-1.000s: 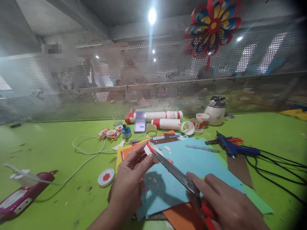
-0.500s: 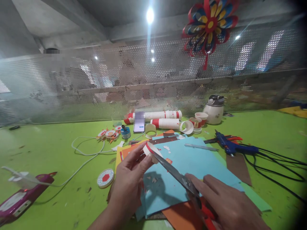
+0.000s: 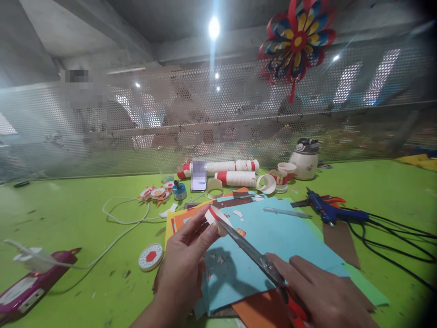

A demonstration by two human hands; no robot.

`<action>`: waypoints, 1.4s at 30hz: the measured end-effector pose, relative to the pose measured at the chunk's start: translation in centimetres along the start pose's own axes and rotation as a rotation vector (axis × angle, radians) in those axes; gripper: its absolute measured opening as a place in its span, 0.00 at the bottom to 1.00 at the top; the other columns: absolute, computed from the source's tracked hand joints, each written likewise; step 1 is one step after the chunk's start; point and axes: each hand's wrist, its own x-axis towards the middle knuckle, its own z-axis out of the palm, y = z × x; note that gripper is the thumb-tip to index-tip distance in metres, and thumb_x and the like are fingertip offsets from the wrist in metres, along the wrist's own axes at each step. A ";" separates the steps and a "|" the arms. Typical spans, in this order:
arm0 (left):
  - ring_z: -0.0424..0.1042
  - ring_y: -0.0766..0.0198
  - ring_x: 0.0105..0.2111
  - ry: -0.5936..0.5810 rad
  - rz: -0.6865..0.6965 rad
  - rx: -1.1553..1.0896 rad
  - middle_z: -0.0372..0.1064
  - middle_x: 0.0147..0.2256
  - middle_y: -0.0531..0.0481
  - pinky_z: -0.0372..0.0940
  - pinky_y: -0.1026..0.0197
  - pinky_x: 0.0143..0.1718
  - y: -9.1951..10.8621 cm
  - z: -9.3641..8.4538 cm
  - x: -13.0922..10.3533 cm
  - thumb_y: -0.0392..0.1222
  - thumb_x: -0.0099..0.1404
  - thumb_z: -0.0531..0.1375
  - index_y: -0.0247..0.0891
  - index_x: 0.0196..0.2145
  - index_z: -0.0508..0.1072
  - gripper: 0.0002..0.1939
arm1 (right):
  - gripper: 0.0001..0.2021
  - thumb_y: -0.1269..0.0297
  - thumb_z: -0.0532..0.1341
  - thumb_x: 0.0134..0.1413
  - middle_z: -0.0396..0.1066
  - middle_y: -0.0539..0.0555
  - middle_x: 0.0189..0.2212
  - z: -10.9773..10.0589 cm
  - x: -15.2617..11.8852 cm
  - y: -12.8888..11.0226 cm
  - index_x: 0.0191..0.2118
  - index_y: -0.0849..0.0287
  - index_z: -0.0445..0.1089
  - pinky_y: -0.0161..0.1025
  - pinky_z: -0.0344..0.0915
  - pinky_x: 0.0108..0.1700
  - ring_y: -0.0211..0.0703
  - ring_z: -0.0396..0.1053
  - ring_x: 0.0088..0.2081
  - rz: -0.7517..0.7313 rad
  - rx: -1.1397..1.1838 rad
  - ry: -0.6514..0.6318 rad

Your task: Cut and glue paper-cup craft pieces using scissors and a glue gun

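Note:
My left hand point(image 3: 186, 257) pinches a small paper cup piece point(image 3: 223, 227), white with a red band, between thumb and fingers. In my right hand point(image 3: 317, 287) is a pair of scissors point(image 3: 252, 250) with red handles. The blade tips touch the cup piece at its red edge. Both hands are above a stack of coloured paper, with a light blue sheet point(image 3: 283, 237) on top. Small white paper scraps point(image 3: 238, 214) and a red-orange printed piece point(image 3: 241, 233) lie on that sheet.
A round disc with a red hexagon point(image 3: 150, 257) lies left of my hand. Stacked paper cups point(image 3: 235, 178), a phone point(image 3: 198, 177), a blue glue bottle point(image 3: 179, 190) and a kettle-like white jug point(image 3: 304, 161) stand behind. A blue glue gun point(image 3: 327, 207) with cables is right; a purple power strip point(image 3: 37, 282) left.
The view has tilted up slightly, so things sit a little lower. Both hands keep their hold; the scissor blades remain against the cup piece with hardly any movement.

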 end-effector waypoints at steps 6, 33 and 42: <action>0.75 0.53 0.40 -0.007 0.024 0.035 0.78 0.39 0.41 0.68 0.51 0.45 0.2 0.2 0.1 0.42 0.51 0.70 0.38 0.46 0.77 0.23 | 0.18 0.68 0.55 0.58 0.68 0.52 0.27 0.1 -0.1 0.3 0.55 0.62 0.60 0.37 0.62 0.26 0.44 0.70 0.27 0.010 0.022 -0.041; 0.75 0.50 0.45 0.006 0.001 0.134 0.77 0.43 0.40 0.68 0.47 0.50 0.2 0.7 -0.1 0.40 0.51 0.70 0.39 0.51 0.74 0.28 | 0.20 0.71 0.55 0.55 0.72 0.52 0.29 -1.0 0.6 -0.1 0.54 0.58 0.66 0.36 0.66 0.28 0.43 0.72 0.28 0.120 0.105 -0.161; 0.75 0.51 0.44 -0.001 -0.006 0.162 0.77 0.43 0.40 0.70 0.51 0.47 0.3 0.5 -0.1 0.39 0.52 0.70 0.37 0.52 0.73 0.29 | 0.18 0.65 0.57 0.57 0.73 0.54 0.32 -1.0 0.4 0.2 0.54 0.60 0.66 0.40 0.68 0.31 0.46 0.73 0.31 0.141 0.118 -0.251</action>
